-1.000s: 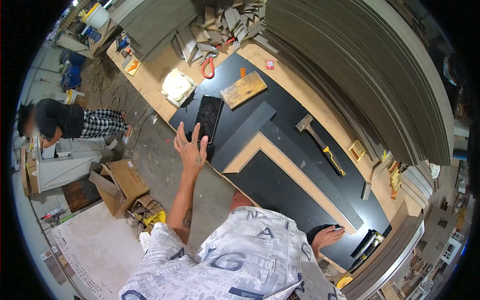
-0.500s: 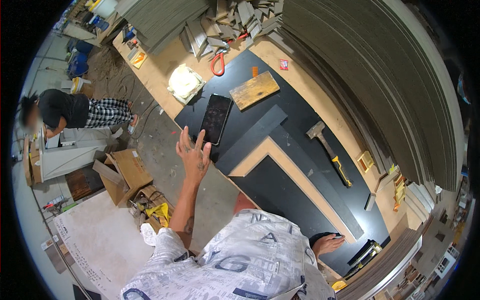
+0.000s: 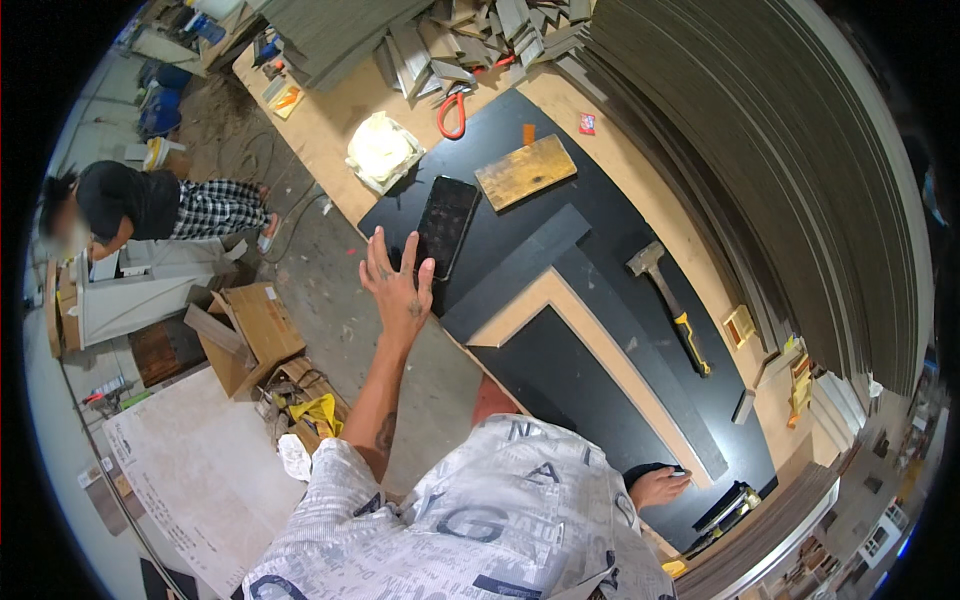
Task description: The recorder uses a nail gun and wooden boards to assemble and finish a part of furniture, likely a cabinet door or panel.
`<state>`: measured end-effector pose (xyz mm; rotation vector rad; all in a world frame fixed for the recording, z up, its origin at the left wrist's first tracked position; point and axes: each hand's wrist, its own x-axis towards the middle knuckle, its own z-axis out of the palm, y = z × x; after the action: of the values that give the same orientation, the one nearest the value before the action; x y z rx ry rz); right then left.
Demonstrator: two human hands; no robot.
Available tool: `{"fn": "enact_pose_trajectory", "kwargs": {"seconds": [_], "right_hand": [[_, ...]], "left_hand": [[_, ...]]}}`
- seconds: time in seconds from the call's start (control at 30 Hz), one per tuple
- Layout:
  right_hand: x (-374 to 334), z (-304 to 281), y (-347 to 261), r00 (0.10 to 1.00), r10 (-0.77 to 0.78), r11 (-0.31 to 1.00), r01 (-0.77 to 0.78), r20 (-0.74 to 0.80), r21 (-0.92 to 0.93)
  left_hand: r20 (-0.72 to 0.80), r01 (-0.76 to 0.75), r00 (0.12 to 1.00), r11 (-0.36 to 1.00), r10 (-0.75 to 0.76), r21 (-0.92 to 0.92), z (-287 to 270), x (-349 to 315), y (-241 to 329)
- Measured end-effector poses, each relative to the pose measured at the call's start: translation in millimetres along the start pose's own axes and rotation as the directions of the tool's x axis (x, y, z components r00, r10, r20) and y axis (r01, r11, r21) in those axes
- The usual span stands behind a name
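Observation:
My left hand (image 3: 402,292) hovers over the table's near-left edge with its fingers spread and nothing in them. Its fingertips are beside the lower end of a black smartphone (image 3: 447,227) lying on the black board (image 3: 560,390). Toward the right front, my right hand (image 3: 660,486) rests by the end of an L-shaped wooden piece (image 3: 610,360) with a dark grey outer strip and pale wood inner strip. Its fingers are closed around something small with a pale bluish tip, too little of which shows to name. A hammer (image 3: 673,305) with a yellow-and-black handle lies beyond.
A worn wooden block (image 3: 527,173), red-handled scissors (image 3: 452,115) and a white cloth-like bundle (image 3: 382,150) lie farther back. Tall stacked panels (image 3: 760,150) line the far right. Wood offcuts (image 3: 430,60) are heaped behind. Another person (image 3: 130,215) bends over at the left.
The whole view has shifted slightly, carrying the table's things up and right in the picture. My left hand has edged a little farther forward beside the phone. My right hand stays in place.

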<state>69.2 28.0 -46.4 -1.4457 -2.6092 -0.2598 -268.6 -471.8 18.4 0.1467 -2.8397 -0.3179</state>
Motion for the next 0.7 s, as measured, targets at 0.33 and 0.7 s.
{"fn": "enact_pose_trajectory", "kwargs": {"seconds": [0.33, 0.7], "right_hand": [[5.4, 1.7, 2.5, 1.0, 0.017, 1.0, -0.017, -0.022, -0.006], [25.2, -50.9, -58.2, 0.955, -0.271, 0.905, 0.295, -0.119, 0.308]], "left_hand": [[-0.033, 0.018, 0.999, 0.992, -0.023, -0.123, 1.3, 9.3, 2.4], [-0.076, -0.147, 0.989, 0.911, 0.127, -0.386, -23.1, 0.5, 74.1]]}}
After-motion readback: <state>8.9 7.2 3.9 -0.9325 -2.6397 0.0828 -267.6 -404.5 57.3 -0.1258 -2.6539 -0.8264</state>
